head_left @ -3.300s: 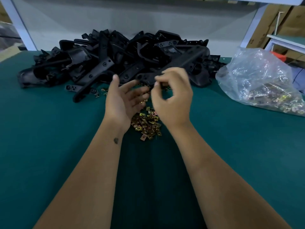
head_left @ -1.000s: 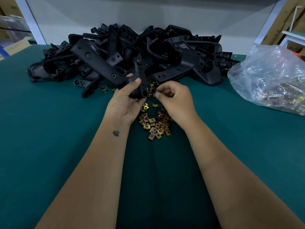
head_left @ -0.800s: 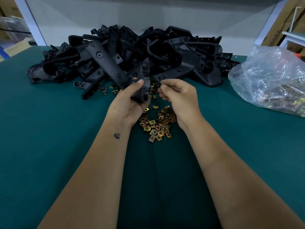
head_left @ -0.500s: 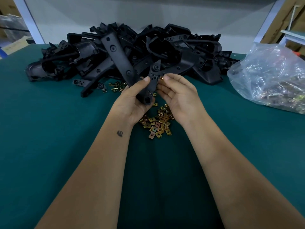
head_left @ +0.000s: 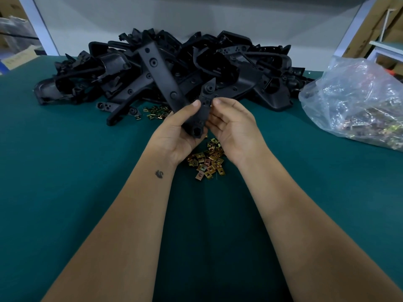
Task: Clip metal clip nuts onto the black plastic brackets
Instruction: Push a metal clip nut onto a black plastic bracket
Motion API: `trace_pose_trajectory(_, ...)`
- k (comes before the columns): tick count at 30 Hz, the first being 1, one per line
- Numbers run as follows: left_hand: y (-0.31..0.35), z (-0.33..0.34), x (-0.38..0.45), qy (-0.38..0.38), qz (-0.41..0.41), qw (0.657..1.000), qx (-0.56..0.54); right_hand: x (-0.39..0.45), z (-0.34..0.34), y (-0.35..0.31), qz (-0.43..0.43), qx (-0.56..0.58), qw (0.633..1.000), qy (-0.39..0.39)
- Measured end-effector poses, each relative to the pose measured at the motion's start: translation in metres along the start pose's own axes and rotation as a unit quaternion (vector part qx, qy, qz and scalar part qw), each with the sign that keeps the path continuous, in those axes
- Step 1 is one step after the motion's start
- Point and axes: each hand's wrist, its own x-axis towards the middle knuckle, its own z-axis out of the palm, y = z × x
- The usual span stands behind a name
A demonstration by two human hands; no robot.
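Note:
My left hand (head_left: pixel 177 132) grips a black V-shaped plastic bracket (head_left: pixel 165 83) at its lower end, holding it upright above the green table (head_left: pixel 65 171). My right hand (head_left: pixel 234 125) is against the bracket's right arm, thumb tip pressed to its edge and fingers curled behind it. Any clip nut between those fingers is hidden. A small heap of brass-coloured clip nuts (head_left: pixel 208 163) lies on the table just under both hands.
A big pile of black brackets (head_left: pixel 218 68) fills the back of the table. More loose clip nuts (head_left: pixel 156 111) lie in front of it. A clear plastic bag of clip nuts (head_left: pixel 357 103) sits at the right.
My left hand has lifted the bracket and turned it upright. My right hand rose from the nut heap and came against the bracket's right arm.

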Motion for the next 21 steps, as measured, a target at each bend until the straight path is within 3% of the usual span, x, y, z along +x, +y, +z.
trace_pose_trajectory(21,-0.0008,0.0005,0.0007,0.033,-0.003,0.999,-0.006,0.0012,-0.0009,-0.001,-0.068,-0.032,0.997,0.008)
